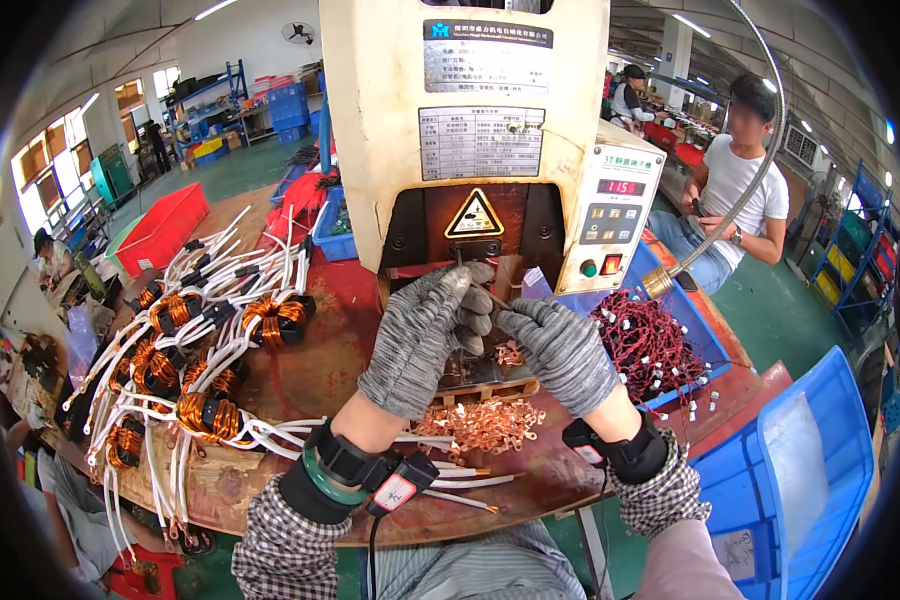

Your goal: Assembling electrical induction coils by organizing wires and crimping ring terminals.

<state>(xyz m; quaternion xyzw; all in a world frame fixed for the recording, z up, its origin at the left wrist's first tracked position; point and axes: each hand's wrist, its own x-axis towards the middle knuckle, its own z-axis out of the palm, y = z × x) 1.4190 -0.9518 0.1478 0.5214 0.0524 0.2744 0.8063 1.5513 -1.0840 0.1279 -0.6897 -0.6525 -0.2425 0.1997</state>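
Observation:
Both my hands wear grey knit gloves and meet at the opening of a cream crimping machine [380, 120]. My left hand [420, 340] is closed, its fingertips pinched near the tooling under the yellow warning triangle [473, 214]. My right hand [562, 350] is closed too, its fingertips close to the left hand's fingers. A thin strip shows between them, but what either hand holds is too small and covered to name. Below the hands lies a heap of small copper terminals [482, 426], with a few more copper terminals [509, 353] by the tooling.
Copper-wound toroidal coils [210, 415] with white leads crowd the table's left. At right are a blue bin [705, 335] of dark red wires, a flexible metal hose [740, 200] and a tilted blue crate [820, 470]. A red bin [165, 230] stands behind; a person [745, 180] sits at right.

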